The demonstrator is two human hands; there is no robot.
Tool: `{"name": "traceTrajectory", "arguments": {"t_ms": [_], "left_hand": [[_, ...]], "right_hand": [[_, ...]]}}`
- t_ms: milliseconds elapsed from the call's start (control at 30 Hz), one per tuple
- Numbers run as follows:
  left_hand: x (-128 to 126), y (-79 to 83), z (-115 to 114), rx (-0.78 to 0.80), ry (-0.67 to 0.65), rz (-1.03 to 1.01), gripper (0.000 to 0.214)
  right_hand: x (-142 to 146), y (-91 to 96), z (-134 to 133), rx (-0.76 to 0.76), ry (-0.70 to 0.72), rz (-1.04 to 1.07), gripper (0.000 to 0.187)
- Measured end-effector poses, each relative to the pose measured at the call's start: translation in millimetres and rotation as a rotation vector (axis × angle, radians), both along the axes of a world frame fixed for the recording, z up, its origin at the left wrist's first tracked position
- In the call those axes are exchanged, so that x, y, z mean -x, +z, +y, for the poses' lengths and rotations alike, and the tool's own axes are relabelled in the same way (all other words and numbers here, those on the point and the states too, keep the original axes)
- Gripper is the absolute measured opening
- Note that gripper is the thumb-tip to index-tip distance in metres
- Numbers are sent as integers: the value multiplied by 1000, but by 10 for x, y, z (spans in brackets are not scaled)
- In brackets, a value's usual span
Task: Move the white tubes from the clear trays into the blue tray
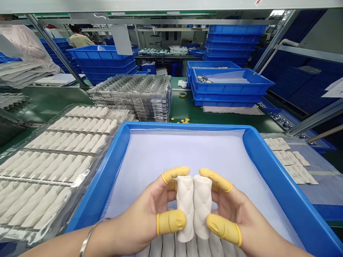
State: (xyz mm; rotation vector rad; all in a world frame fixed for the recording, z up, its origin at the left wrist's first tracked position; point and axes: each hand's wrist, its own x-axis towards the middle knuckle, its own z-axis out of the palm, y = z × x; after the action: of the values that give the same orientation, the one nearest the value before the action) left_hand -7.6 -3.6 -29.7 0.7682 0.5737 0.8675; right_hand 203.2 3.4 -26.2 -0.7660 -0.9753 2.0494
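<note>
My left hand [150, 210] pinches a white quilted roll [185, 207] between a yellow-cotted thumb and forefinger. My right hand [235, 217] grips a second white roll [202, 205] the same way. The two rolls stand upright, side by side and touching, over the near end of a blue tray [270, 167] lined with a clear sheet. A row of the same white rolls [184, 248] lies in the tray just under my hands. A metal bangle [89, 235] is on my left wrist.
A clear blister tray [53, 150] full of white rolls lies to the left. Behind it rises a stack of clear trays [142, 94]. Blue crates [227, 85] stand at the back right, flat white pieces [291, 160] lie right. People work at far left.
</note>
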Motion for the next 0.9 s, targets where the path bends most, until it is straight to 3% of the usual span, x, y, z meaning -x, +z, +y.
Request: {"name": "traceTrajectory", "arguments": {"t_ms": [367, 600, 900], "left_hand": [[17, 41, 19, 20, -21, -50, 48], [15, -21, 10, -46, 42, 44, 52], [-2, 39, 6, 36, 2, -33, 49]], "right_hand": [[-72, 23, 0, -30, -10, -22, 51], [-59, -22, -6, -79, -27, -59, 48], [-37, 33, 37, 1, 8, -3, 47]]}}
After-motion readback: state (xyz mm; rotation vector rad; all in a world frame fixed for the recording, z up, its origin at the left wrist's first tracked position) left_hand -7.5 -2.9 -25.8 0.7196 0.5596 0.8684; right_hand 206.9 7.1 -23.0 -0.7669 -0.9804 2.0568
